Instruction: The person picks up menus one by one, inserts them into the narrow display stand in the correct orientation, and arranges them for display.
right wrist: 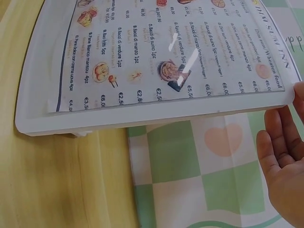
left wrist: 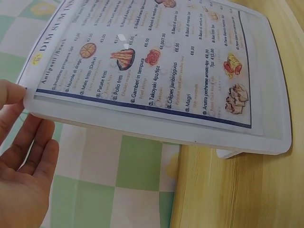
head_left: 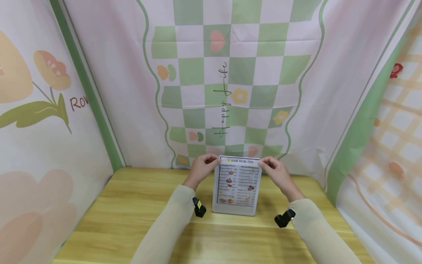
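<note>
A white menu stand [head_left: 215, 201] leans back on the wooden table, holding a printed menu sheet [head_left: 239, 183] headed "DIM SUM INN". My left hand [head_left: 202, 167] pinches its upper left corner between thumb and fingers. At the upper right corner, my right hand [head_left: 275, 172] pinches in the same way. In the left wrist view, the left hand [left wrist: 28, 152] has its thumb on the front and fingers behind the edge. The right wrist view shows the right hand [right wrist: 287, 152] at the opposite corner. A bit of support foot [left wrist: 228, 153] shows behind the stand's lower end.
The wooden table [head_left: 138, 212] runs back to a fabric backdrop [head_left: 244, 106] with green and white checks and "Happy Life" lettering. Printed cloth hangs on the left [head_left: 39, 154] and the right [head_left: 392, 157]. Black wrist cameras [head_left: 199, 207] sit on both sleeves.
</note>
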Tool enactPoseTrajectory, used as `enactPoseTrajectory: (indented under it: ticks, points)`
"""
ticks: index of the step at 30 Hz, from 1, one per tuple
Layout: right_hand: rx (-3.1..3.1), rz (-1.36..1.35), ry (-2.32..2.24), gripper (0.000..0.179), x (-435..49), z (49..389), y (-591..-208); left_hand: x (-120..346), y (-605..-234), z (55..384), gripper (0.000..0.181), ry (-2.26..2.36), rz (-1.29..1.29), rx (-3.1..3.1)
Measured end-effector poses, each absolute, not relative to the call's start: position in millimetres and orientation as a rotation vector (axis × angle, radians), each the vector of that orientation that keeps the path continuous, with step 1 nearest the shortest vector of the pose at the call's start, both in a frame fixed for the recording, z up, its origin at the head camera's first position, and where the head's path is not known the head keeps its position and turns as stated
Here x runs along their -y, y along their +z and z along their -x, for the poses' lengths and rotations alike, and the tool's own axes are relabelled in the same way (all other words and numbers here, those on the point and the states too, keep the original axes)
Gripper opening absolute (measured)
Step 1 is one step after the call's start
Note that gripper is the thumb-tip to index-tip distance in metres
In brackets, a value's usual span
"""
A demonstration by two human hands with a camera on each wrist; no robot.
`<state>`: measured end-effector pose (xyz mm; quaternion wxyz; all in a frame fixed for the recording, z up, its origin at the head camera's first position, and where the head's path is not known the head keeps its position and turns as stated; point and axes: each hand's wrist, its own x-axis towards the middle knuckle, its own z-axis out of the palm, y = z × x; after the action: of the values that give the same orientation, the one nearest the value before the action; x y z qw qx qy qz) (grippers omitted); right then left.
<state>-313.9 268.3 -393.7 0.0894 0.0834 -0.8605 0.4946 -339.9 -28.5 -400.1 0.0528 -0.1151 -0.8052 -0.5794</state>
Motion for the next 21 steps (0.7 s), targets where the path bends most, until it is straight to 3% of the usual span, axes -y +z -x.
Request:
enactPoseTrajectory:
  ticks: [9,21]
  points:
    - [2.573,-0.248,1.488,0.049,-268.0,313.7,-390.2,27.5,-399.8,340.5,0.016,-1.741,0.337,2.476]
    - [2.576,-0.214,1.471,0.054,-256.3,324.1,-374.1,14.5,-379.0,345.3,0.031,-1.733,0.214,2.545]
